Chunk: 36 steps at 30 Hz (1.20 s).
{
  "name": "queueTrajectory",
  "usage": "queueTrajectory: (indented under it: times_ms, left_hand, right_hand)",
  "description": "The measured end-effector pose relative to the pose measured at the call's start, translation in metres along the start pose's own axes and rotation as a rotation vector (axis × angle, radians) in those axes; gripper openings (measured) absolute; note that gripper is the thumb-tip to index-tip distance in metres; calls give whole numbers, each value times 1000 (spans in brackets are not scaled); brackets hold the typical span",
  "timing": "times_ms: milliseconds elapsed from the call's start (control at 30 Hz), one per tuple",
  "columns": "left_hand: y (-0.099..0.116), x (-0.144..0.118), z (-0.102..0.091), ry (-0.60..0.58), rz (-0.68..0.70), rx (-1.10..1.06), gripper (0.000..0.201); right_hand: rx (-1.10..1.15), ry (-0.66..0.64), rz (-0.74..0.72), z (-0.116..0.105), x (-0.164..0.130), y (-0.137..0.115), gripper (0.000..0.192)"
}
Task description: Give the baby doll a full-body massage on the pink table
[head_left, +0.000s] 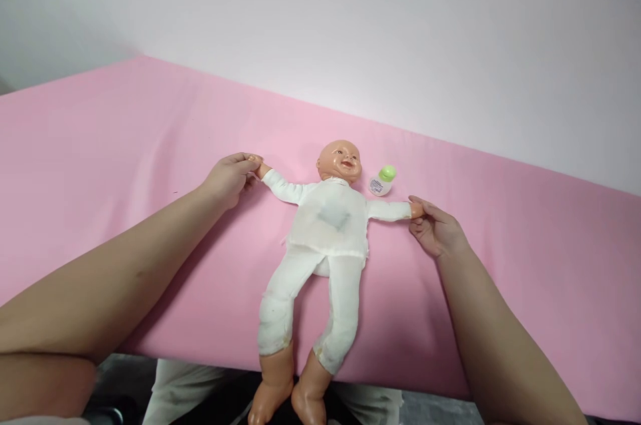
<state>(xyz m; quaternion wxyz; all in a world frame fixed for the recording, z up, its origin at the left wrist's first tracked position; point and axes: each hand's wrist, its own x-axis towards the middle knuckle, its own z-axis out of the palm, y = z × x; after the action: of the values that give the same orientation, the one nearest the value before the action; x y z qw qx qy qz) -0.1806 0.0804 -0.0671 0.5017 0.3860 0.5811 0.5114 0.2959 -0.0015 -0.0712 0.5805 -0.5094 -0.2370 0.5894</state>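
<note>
A baby doll (328, 221) with a white cloth body lies on its back on the pink-covered table, its head away from me and its feet past the front edge. Both its arms are stretched out sideways. On the left, my left hand (233, 178) pinches the doll's small hand between thumb and fingers. Over on the right, my right hand (438, 228) grips the doll's other hand the same way. Beside the doll's head sits a small white bottle (382, 181) with a green cap and a printed label, touched by neither hand.
Pink cloth (165, 131) covers the table and shows soft creases at the left. A pale wall (320, 31) rises behind the table's far edge. Below the front edge, my light trousers (183, 388) show.
</note>
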Motion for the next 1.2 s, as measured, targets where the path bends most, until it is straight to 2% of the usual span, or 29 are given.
queueTrajectory:
  times_ms: [133, 300, 600, 867, 1000, 1200]
  left_hand:
    - [-2, 1, -1, -2, 13, 15, 12]
    - [-3, 2, -1, 0, 13, 19, 10]
    - [-3, 2, 0, 6, 28, 31, 15]
    - [-7, 7, 0, 2, 25, 73, 8]
    - [-6, 4, 1, -12, 11, 46, 12]
    - [-5, 5, 0, -65, -20, -34, 20]
  right_hand:
    - [-130, -16, -34, 1, -3, 2, 34]
    - [-211, 0, -77, 0, -5, 2, 45]
    - [-272, 1, -113, -1, -5, 5, 43]
    - [-317, 15, -172, 0, -5, 10, 42]
    - [-334, 33, -157, 1, -4, 10, 39]
    - [-303, -43, -132, -6, -1, 8, 45]
